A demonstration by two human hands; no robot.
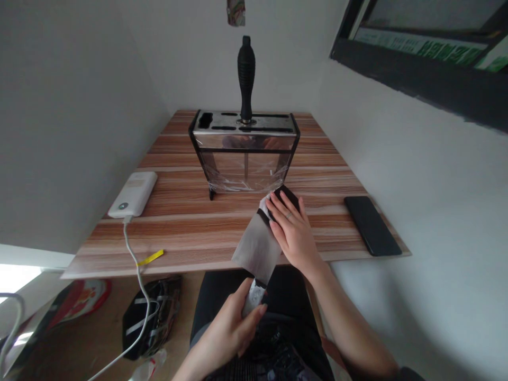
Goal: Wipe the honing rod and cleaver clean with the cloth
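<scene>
My left hand [234,320] is closed round the pale grey handle of what looks like a cleaver [257,244]. Its broad grey blade slants up and away from me, across the table's front edge. My right hand [293,233] lies flat over the far end, fingers stretched out, on a black piece [289,196] that its fingers partly cover. A whitish edge and a black strip show beside those fingertips; I cannot tell whether they are wrapping. Just beyond stands a knife block [246,140] with a metal top and clear front, a black-handled tool [246,79] upright in it.
On the wood-grain table [190,227], a white power bank [134,194] with a white cable lies left. Near it is a yellow strip [151,257]. A black phone [372,226] rests at the right edge. Walls stand close on both sides. A black bag [153,317] is below left.
</scene>
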